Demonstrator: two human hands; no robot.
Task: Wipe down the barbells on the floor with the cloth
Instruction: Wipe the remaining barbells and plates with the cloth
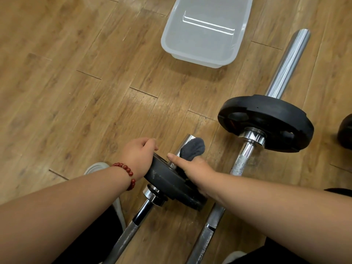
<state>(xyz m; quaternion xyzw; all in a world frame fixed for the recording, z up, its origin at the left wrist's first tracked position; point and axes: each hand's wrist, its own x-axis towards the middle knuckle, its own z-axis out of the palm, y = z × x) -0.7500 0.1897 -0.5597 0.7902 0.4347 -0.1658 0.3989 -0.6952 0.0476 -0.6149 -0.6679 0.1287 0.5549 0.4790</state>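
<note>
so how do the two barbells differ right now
The left hand grips the left plate and the right hand holds the cloth on the left barbell; the right barbell lies untouched. The left plate looks smaller than the right plate. Both have chrome bars, black plates.

No text, number, brand or sign is legible. The small black plate (167, 180) and the large black plate (270, 119) right of it show no readable marking.
</note>
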